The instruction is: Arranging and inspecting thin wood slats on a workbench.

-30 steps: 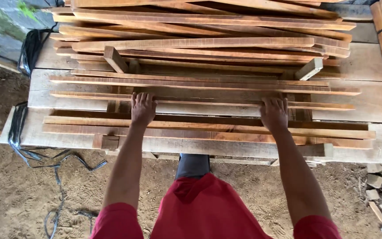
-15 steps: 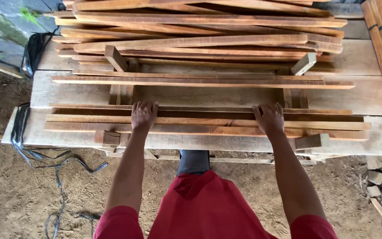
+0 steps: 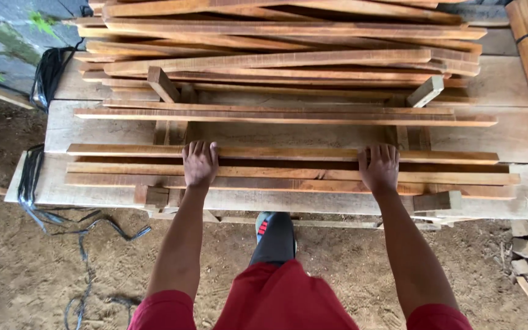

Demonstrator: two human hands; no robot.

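Pulled nearer, wooden slat [image 3: 288, 153] lies under left hand [image 3: 200, 164] and right hand [image 3: 379, 167], both grips open, flat.

No packages, labels, signs or screens show anywhere in the frame, from the upper left corner to the lower right.
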